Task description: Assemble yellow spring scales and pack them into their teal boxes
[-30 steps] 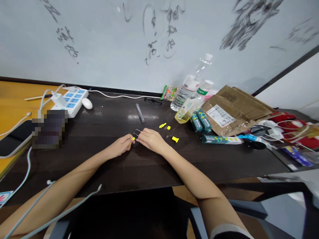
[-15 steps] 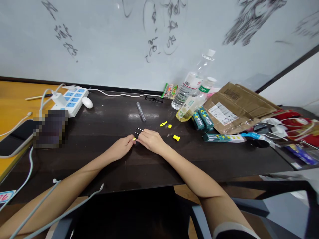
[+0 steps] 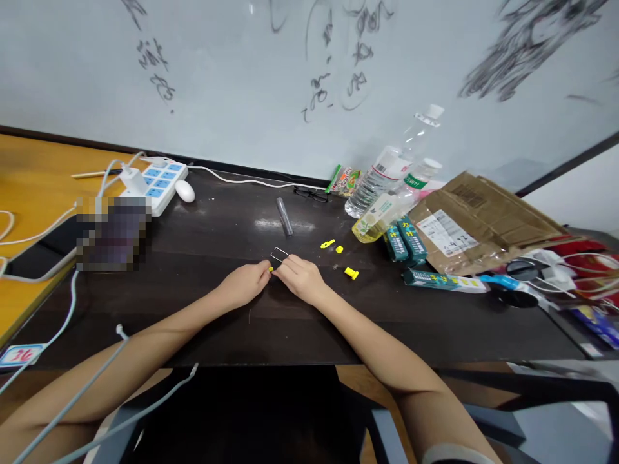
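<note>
My left hand is closed, its fingertips pinching a small yellow plastic piece. Close against it, my right hand grips a thin metal wire bent into a U; its curved end points up and left past the fingers. The fingertips of both hands nearly meet at the yellow piece, and they hide how wire and piece sit together. Right of my hands lie a slim yellow part, a small round yellow part and a stubby yellow part. A clear tube lies beyond my hands.
Two plastic bottles stand back right, beside green boxes and a brown parcel bag. Glasses lie by the whiteboard. Left are a power strip, a white mouse and a phone. Cables cross my left forearm.
The view has shifted, so the whole scene sits further right in the picture. Both hands keep their holds at the same spot on the table.
</note>
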Tool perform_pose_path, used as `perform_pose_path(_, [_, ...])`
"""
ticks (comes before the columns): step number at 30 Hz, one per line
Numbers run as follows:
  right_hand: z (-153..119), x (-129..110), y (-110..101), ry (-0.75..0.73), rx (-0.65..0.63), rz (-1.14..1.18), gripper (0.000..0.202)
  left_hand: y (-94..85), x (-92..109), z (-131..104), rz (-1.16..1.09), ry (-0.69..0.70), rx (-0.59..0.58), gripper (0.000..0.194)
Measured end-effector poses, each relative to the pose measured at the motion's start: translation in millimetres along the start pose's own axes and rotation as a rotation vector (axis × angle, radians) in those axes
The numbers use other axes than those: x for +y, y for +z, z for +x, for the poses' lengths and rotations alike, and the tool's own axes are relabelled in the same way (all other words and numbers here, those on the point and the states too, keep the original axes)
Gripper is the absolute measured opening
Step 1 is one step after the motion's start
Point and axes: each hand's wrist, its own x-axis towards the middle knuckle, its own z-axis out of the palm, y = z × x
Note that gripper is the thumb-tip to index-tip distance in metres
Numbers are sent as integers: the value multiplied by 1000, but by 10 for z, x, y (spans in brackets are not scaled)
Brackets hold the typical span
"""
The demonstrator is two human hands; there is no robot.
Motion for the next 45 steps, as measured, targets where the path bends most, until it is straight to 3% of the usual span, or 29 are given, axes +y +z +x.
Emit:
perform_pose_path(6, [-13,-42,50,210,-46,183,27,25,19,-9,127,-27,-6,28])
perform_pose_path(13, [41,-100,20,306,-45,245,25,41,54,-29,181,-41,39,27])
perform_pose_path(18, [80,-158,-15,287,61,190,25,12,63,-56,25,-44,146,32])
perform_pose_path(25, [63,-100,21,140,164,213,23,16,101,-91,-212,1,224,28])
perform_pose_path(29, [67,-52,-7,292,219,491,12,16,118,-92,-320,-26,254,35])
perform_pose_path(30, [69,-34,-21,337,215,577,17,15,109,-89,-309,-30,260,37])
perform_pose_path(33, [72,22,-57,397,122,808,34,12,49,-77,-266,-6,264,43])
perform_pose_path(38, [110,8,-15,491,-10,1244,30,20,-46,-71,-234,144,224,47])
perform_pose_path(42, [161,-51,35,525,-90,1395,26,38,-52,-74,-283,232,226,42])
perform_pose_path(45, [175,-40,28,586,-102,1482,22,33,-57,-71,-264,217,212,43])
